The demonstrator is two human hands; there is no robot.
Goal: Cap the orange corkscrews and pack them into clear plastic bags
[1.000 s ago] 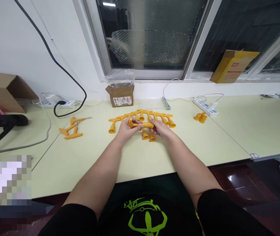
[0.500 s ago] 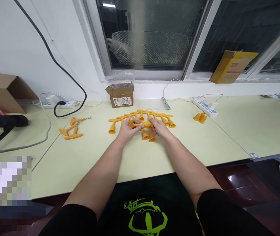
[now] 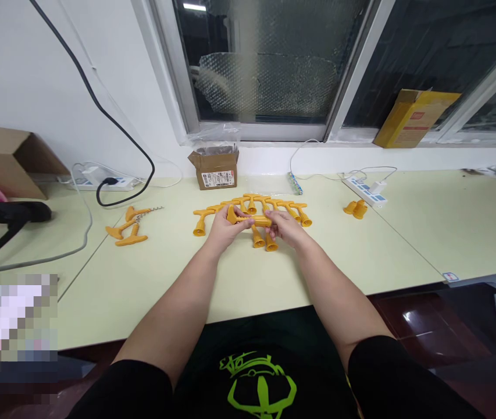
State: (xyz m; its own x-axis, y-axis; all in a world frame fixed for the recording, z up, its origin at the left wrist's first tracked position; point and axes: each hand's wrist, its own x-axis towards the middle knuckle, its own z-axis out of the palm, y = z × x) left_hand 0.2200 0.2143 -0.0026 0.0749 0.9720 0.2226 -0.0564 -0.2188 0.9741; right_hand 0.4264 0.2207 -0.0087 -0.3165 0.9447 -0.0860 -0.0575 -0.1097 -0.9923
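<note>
Between my two hands lies a yellow corkscrew (image 3: 260,221), held sideways over the table. My left hand (image 3: 225,230) is closed around its T-shaped handle. On the other side my right hand (image 3: 290,230) grips the bell-shaped sleeve. The sleeve's far end is hidden by my fingers, and no metal screw shows. Just behind my hands, an arc of several assembled yellow corkscrews (image 3: 251,203) lies on the table, partly covered by my hands. Two more bell ends, one of them a yellow sleeve (image 3: 271,242), stick out below the held piece.
Loose T-handles with bare metal screws (image 3: 132,234) lie at left. Yellow sleeves (image 3: 356,209) stand at right. Behind are a small carton (image 3: 217,177), a right power strip (image 3: 365,192) and a left one (image 3: 119,184). A black cable (image 3: 117,119) hangs down on the left.
The handle and sleeve look slightly closer together, with less of the shaft between them showing. My hands stay in nearly the same place; the camera view shifts a little.
</note>
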